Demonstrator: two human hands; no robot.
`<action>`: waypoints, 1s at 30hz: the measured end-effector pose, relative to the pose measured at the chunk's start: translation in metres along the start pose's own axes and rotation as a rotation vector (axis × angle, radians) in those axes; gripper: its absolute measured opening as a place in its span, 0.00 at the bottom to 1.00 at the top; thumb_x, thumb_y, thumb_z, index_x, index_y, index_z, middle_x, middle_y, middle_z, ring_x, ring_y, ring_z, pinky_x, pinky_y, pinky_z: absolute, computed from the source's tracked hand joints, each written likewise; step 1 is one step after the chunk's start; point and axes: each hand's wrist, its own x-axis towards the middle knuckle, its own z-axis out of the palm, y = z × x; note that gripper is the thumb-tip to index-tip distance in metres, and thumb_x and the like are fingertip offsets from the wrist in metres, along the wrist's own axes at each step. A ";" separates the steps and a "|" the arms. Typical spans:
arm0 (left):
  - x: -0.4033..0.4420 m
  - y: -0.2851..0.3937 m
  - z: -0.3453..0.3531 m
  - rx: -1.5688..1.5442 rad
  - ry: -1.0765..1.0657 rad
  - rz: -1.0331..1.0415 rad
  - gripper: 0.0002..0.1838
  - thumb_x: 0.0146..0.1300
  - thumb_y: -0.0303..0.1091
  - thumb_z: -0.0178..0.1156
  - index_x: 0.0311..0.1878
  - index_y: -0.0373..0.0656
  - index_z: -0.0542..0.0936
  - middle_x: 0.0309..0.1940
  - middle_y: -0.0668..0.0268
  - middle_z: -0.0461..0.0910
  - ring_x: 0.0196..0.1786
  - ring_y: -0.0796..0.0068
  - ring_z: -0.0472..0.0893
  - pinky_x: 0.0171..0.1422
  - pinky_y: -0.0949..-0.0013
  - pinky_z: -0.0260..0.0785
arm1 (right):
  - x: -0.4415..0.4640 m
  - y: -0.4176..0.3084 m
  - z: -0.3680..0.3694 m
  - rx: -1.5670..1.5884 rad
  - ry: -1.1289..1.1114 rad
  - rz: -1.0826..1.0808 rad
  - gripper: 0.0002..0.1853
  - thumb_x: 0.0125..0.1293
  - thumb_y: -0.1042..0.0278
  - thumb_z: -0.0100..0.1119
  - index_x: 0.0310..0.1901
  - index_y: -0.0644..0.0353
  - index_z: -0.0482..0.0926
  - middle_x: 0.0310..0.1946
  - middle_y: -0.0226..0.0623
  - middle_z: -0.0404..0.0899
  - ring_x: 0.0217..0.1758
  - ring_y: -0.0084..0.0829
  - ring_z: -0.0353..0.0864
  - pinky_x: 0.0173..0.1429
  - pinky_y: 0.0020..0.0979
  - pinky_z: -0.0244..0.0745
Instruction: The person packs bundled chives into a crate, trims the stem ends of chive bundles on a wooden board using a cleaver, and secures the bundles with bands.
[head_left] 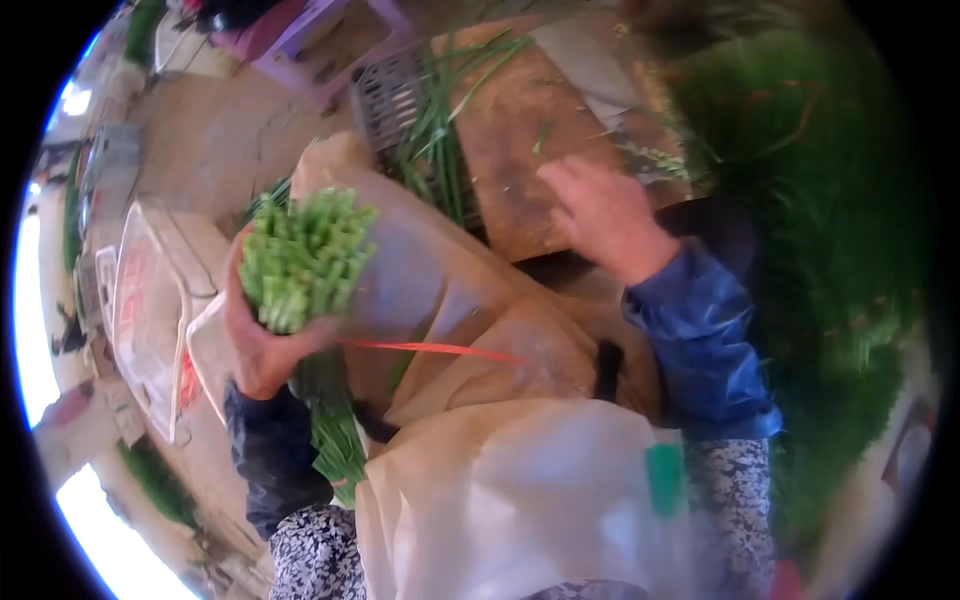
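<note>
My left hand (262, 345) is wrapped round a thick bunch of green stems (305, 260), their cut ends facing up toward me. An orange-red strip (440, 348) runs from beside that hand across my lap. Over the wooden board (510, 150) hovers my right hand (612, 222), slightly blurred, its thumb apart from the loosely bent fingers and nothing visible in it. Loose long green leaves (440, 140) lie along the board's left side. A tan apron (500, 480) covers my lap.
A large heap of greens (800, 230) fills the right side. Beyond the board's left edge are a grey plastic crate (388, 100) and a purple stool (320, 60). Plastic-lined white baskets (150, 320) stand at left. More green leaves (338, 440) lie beside my left forearm.
</note>
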 end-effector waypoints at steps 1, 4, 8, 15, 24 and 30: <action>0.006 0.003 -0.005 -0.032 0.029 -0.025 0.53 0.37 0.32 0.76 0.69 0.33 0.60 0.58 0.55 0.74 0.60 0.64 0.76 0.68 0.63 0.66 | 0.006 0.009 0.001 -0.073 0.002 0.091 0.12 0.58 0.70 0.52 0.45 0.57 0.74 0.40 0.45 0.78 0.46 0.50 0.79 0.46 0.48 0.75; 0.043 0.033 -0.004 0.025 0.079 0.015 0.52 0.38 0.32 0.74 0.69 0.33 0.60 0.57 0.55 0.75 0.58 0.63 0.77 0.66 0.62 0.67 | 0.008 0.078 -0.003 -0.355 0.074 0.236 0.15 0.60 0.72 0.50 0.49 0.58 0.74 0.43 0.49 0.78 0.47 0.53 0.79 0.47 0.51 0.74; 0.107 0.094 0.034 0.189 0.012 0.307 0.47 0.41 0.34 0.73 0.68 0.37 0.65 0.54 0.52 0.78 0.56 0.63 0.80 0.62 0.64 0.71 | 0.004 0.131 0.019 -0.268 0.071 0.273 0.18 0.59 0.74 0.50 0.53 0.58 0.72 0.45 0.52 0.77 0.46 0.54 0.79 0.47 0.53 0.73; 0.176 0.105 0.107 0.547 -0.149 0.878 0.46 0.39 0.42 0.73 0.65 0.39 0.68 0.42 0.49 0.79 0.46 0.52 0.82 0.51 0.58 0.74 | 0.026 0.121 0.042 -0.183 0.147 0.449 0.31 0.56 0.72 0.55 0.65 0.55 0.65 0.40 0.55 0.78 0.39 0.54 0.80 0.43 0.49 0.73; 0.169 0.029 0.254 0.695 -0.324 0.681 0.54 0.27 0.47 0.77 0.64 0.41 0.66 0.47 0.54 0.75 0.44 0.50 0.77 0.52 0.52 0.68 | -0.007 0.106 -0.074 0.971 0.346 0.688 0.16 0.64 0.64 0.55 0.52 0.58 0.74 0.24 0.29 0.72 0.18 0.18 0.71 0.20 0.24 0.65; 0.168 0.038 0.274 0.587 -0.372 0.427 0.56 0.30 0.48 0.78 0.67 0.39 0.64 0.52 0.51 0.75 0.53 0.45 0.76 0.56 0.49 0.68 | -0.037 0.072 -0.043 0.827 0.295 0.645 0.10 0.69 0.63 0.53 0.43 0.61 0.74 0.22 0.27 0.71 0.17 0.18 0.70 0.19 0.23 0.64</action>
